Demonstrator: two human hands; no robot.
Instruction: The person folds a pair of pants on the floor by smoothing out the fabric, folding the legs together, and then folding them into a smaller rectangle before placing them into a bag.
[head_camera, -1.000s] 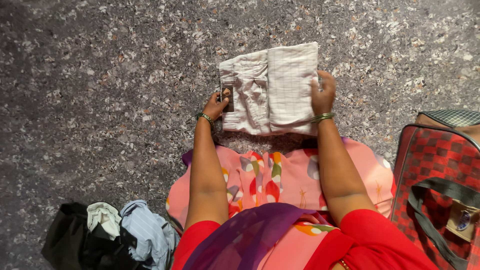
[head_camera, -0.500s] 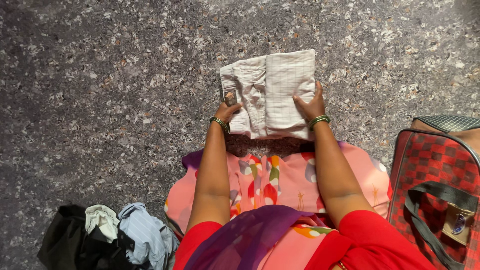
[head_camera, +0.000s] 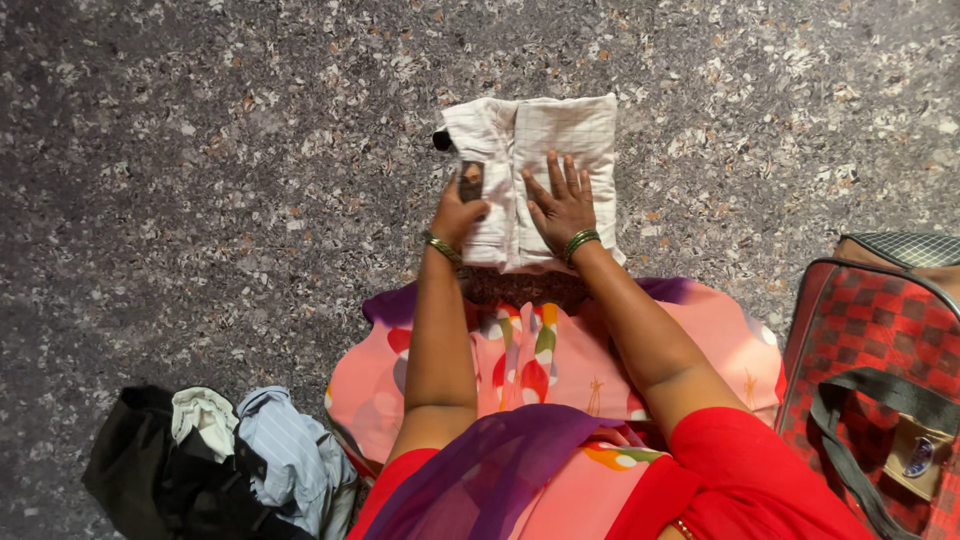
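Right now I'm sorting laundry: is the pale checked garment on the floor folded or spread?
Folded: the pale checked cloth garment lies as a compact layered rectangle.
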